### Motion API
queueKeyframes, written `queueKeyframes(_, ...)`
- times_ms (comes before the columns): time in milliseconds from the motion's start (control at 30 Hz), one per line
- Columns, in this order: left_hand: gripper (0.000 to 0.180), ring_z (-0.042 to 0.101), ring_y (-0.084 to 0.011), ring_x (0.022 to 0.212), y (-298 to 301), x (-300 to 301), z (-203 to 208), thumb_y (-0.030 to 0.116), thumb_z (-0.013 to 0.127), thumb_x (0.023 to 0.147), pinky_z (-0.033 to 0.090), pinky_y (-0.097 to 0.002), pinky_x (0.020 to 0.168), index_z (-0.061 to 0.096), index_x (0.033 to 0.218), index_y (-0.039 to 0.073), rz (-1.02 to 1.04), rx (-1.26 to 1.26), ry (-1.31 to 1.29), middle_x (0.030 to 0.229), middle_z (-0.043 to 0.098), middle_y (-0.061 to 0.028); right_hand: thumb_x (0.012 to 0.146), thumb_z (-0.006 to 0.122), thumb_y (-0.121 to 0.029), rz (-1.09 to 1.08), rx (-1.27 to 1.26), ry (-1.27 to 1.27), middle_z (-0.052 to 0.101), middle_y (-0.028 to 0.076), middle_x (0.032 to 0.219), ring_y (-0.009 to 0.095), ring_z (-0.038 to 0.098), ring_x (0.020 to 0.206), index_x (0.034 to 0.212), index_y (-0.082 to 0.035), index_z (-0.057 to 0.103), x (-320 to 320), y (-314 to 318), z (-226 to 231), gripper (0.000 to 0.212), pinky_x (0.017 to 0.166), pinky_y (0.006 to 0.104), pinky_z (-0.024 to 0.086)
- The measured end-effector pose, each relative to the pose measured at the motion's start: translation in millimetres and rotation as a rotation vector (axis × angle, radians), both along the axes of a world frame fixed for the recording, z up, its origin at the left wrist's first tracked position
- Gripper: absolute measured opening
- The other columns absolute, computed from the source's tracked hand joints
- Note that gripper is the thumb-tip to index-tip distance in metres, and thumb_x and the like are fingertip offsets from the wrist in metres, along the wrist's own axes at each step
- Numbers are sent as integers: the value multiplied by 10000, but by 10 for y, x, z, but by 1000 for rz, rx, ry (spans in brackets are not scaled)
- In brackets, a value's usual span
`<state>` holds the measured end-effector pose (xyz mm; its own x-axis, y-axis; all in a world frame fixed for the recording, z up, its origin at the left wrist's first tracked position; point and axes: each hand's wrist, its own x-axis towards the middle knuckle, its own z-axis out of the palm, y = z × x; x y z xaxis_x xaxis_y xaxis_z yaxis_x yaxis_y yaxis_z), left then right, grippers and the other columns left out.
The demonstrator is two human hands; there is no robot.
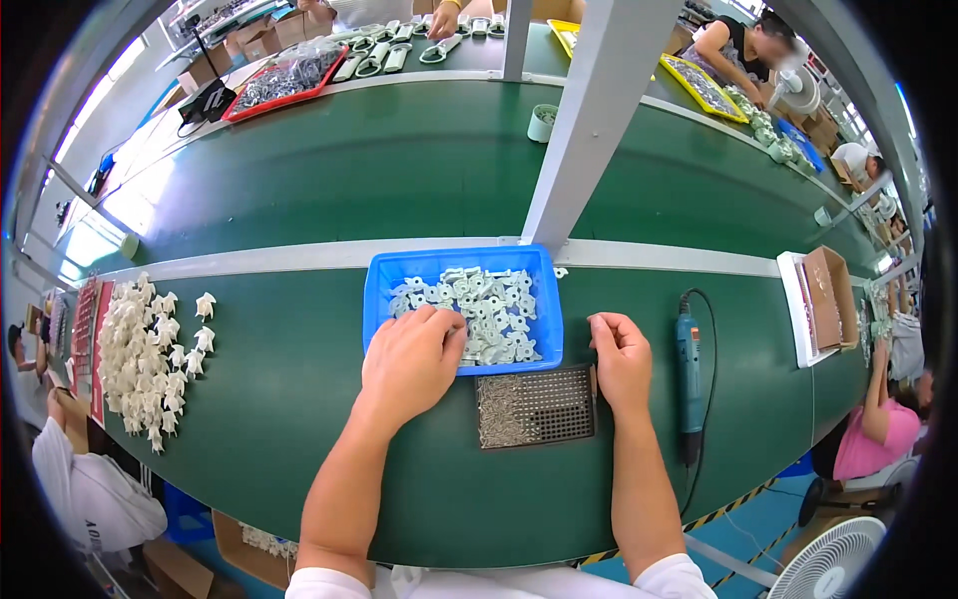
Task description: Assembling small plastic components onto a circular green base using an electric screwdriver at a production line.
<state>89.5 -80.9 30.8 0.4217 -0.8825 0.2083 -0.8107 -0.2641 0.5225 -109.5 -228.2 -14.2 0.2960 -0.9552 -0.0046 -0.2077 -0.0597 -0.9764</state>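
Note:
My left hand [414,354] reaches over the near left rim of a blue plastic bin [373,299], its fingers curled down at the parts inside. Whatever those fingertips grip is hidden. Heaped in the bin are small pale-green plastic parts [494,309] with round holes. To the bin's right, my right hand [622,361] hovers with thumb and fingers drawn together; anything between them is too small to make out. Just left of that hand lies a black grid tray [554,404], its left side covered with small metal screws [504,411].
A teal electric screwdriver [689,359] with a black cord lies at right. White plastic parts [140,359] are piled at left. Beyond a rail and slanted post [589,120] runs another green table, where co-workers sit. A cardboard box [830,299] stands far right.

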Motion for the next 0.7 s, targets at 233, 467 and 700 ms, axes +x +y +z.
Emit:
queueKeyframes(233,119,599,-280,863,27,-46,41,162,599,857,443,-385,735,635,930,75,-13,19,0,875,624,-75,902,632,-185,3,-8,-15,585,-31,722,28,487,636,924,3,664,-61,24,-2,192,574,193,406)
queueKeyframes(467,439,542,-186,1075,224,55,493,32,604,831,424,-341,941,547,1266,59,-94,-701,544,1213,585,-140,908,618,-198,1,-85,63,575,-20,717,40,492,652,921,-2,664,-9,-32,0,202,589,196,391)
queueKeyframes(700,618,353,-437,1312,606,76,859,199,463,872,283,-551,1064,306,1464,118,-846,-918,734,1505,191,-289,908,614,-216,-23,-71,11,558,-30,700,28,442,601,946,-38,681,32,-55,-48,194,538,185,334)
